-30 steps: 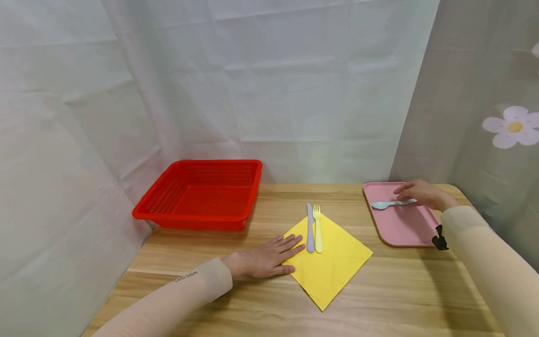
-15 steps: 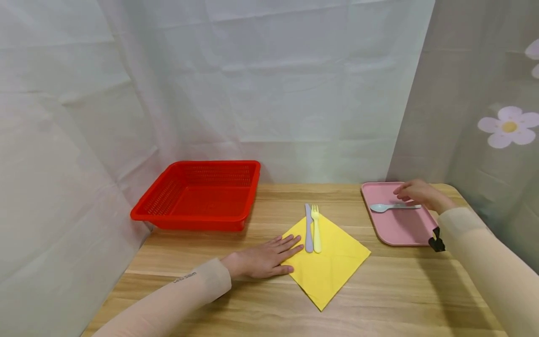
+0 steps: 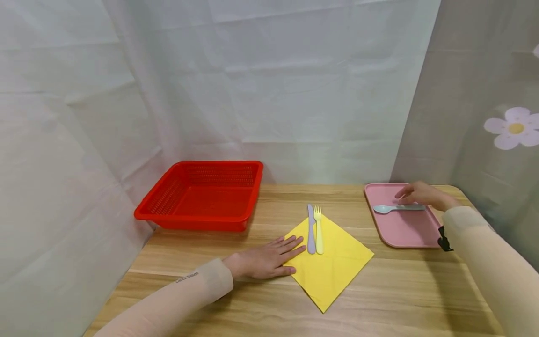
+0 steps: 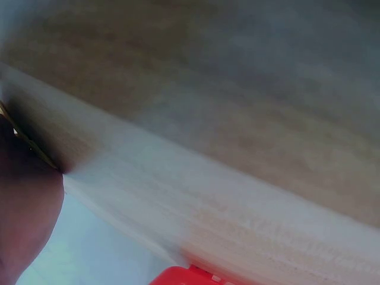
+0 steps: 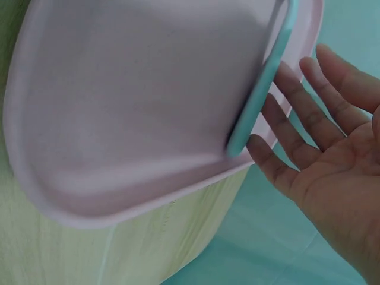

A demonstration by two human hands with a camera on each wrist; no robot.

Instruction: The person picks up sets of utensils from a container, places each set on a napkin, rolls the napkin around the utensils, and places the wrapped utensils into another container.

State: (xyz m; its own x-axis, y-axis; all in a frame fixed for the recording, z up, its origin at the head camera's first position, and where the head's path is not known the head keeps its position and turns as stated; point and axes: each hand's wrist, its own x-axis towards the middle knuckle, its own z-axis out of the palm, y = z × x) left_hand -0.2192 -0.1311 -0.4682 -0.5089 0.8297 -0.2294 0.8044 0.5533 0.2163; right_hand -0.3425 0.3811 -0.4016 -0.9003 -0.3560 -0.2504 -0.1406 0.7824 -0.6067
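In the head view my left hand [image 3: 269, 258] lies flat with its fingers spread, resting on the left corner of a yellow napkin [image 3: 330, 276]. A purple knife [image 3: 311, 234] and a pale yellow fork [image 3: 318, 234] lie side by side on the napkin, just beyond my fingertips. My right hand [image 3: 423, 194] hovers over the pink tray [image 3: 406, 234], beside a light blue spoon [image 3: 400, 208]. In the right wrist view its fingers [image 5: 314, 122] are loosely bent with the tips at the spoon's handle [image 5: 261, 92]. The thumb stays apart from it. Whether the tips touch the handle I cannot tell.
A red plastic basket [image 3: 202, 218] stands at the back left of the wooden table [image 3: 379, 299]. White curtain [image 3: 294, 93] hangs behind the table and along its sides. The left wrist view is mostly blurred table and fabric.
The spoon has shifted a little nearer on the tray and its handle has turned to lie more level. My right hand has eased off the handle. The left hand stays put.
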